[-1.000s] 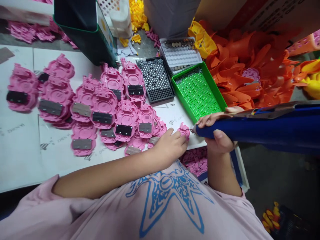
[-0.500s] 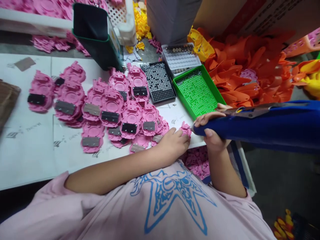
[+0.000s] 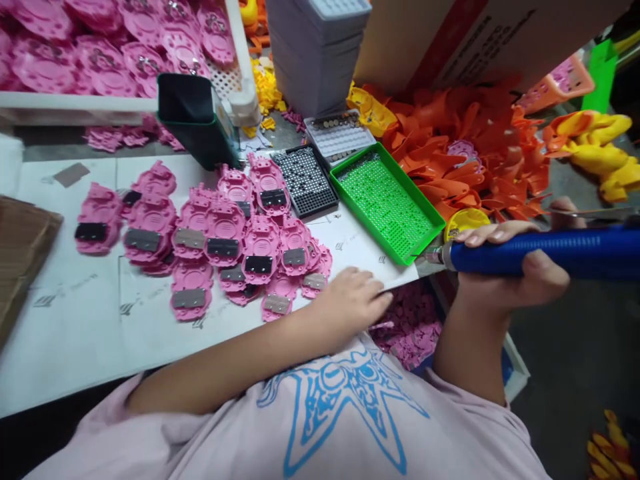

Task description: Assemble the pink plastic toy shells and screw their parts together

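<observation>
- Screwdriver [image 3: 540,250]: blue, cylindrical, smooth-bodied; lying level off the table's right edge, metal tip pointing at the near corner of the green tray [image 3: 387,200].
- Right hand [image 3: 510,270]: clamping round the screwdriver just behind the tip, fingers over the top, thumb under.
- Left hand [image 3: 353,300]: resting palm down, fingers loosely spread, at the front edge of the white sheet [image 3: 75,313]; whether anything is lying beneath it cannot be told.
- Open room: bare sheet stretching left of the left hand and before the pink shells [image 3: 225,240]; narrow clear strip running between left hand and tray.
- Pink shells: moulded plastic, rounded, each carrying a grey or black rectangular plate; overlapping in a loose heap at mid-table.
- Black tray [image 3: 305,180]: perforated grid, sitting just beside the green tray, likewise studded.
- Orange parts [image 3: 475,153]: glossy curved plastic, piling up behind the tray.
- Small pink pieces [image 3: 410,327]: filling a bin below the table edge.
- Dark bin [image 3: 193,120]: standing behind the shells.
</observation>
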Demonstrator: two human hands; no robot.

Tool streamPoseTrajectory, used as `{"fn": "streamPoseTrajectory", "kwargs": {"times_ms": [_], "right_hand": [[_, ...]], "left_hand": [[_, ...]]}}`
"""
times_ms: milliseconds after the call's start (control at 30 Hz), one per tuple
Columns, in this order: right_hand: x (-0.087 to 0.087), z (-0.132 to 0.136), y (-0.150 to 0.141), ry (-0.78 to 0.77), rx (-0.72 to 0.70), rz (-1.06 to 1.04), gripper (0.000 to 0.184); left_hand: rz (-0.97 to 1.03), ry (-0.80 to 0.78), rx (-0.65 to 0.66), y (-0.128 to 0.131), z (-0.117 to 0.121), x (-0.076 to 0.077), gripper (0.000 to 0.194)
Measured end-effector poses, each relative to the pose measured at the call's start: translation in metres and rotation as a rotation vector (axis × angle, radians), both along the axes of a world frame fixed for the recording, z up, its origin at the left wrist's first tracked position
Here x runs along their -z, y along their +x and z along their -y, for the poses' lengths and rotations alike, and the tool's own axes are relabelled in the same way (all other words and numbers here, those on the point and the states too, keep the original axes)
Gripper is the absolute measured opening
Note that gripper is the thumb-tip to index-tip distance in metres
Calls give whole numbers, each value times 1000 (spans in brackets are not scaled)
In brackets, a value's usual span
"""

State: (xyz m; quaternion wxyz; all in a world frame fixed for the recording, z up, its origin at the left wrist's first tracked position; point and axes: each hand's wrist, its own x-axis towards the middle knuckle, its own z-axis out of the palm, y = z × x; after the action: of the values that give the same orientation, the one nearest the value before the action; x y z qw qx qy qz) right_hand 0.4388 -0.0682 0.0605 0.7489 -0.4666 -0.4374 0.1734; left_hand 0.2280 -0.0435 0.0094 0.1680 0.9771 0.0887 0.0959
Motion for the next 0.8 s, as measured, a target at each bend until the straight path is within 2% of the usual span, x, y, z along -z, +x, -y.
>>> {"fn": "streamPoseTrajectory", "kwargs": {"times_ms": [100, 133, 200, 300, 400, 567, 700, 800], "right_hand": [[11, -12, 10, -41, 138, -30, 14], [16, -16, 13, -59, 155, -52, 17], [28, -26, 18, -84, 162, -83, 25], [41, -37, 23, -91, 146, -102, 29], [49, -43, 26, -107, 132, -85, 25], [51, -46, 30, -127, 87, -70, 18], [48, -46, 30, -133, 75, -73, 14], [46, -46, 29, -159, 65, -76, 14]], "left_hand": [[-104, 125, -500, -29, -15, -22, 35], [-161, 148, -612, -39, -20, -27, 39], [-266, 170, -715, -53, -28, -33, 46], [-384, 158, -715, -61, -35, -32, 48], [-402, 143, -703, -60, -36, -26, 45], [-320, 155, -701, -60, -35, -21, 34], [-194, 139, -685, -56, -29, -27, 29], [-125, 76, -595, -45, -21, -32, 28]]}}
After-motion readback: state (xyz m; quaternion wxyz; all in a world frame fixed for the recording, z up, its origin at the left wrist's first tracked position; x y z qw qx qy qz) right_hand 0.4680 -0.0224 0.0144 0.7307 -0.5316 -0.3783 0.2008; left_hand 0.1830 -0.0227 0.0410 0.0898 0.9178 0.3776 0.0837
